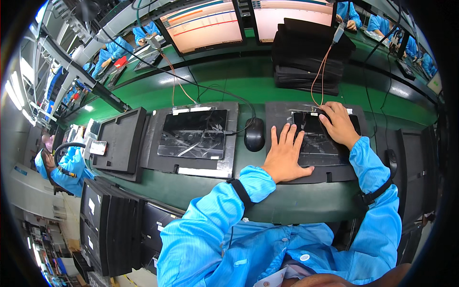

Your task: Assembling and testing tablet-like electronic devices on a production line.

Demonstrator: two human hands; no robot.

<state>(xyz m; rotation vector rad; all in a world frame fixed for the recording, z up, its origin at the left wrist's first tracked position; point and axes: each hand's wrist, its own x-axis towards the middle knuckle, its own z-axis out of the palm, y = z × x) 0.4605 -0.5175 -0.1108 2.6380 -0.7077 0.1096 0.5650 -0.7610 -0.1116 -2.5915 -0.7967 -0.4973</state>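
Note:
My left hand (288, 155) lies flat with spread fingers across the left edge of a dark tablet-like screen panel (322, 146) and its black foam tray (315, 176). At the panel's top edge my right hand (342, 125) has its fingers bent and close together. Their tips are at the lower end of a thin orange cable (319, 76), and they hide the connector. A second dark screen panel (192, 135) rests in another foam tray (229, 160) to the left, with a similar orange cable (178, 79) and a black cable plugged into its right side.
A black mouse (254, 135) sits between the trays, another mouse (391, 162) at right. Behind stand stacked black foam trays (306, 62) and two monitors (203, 26). An empty foam tray (119, 141) and a tray stack (112, 229) are at left. Other people in blue work nearby.

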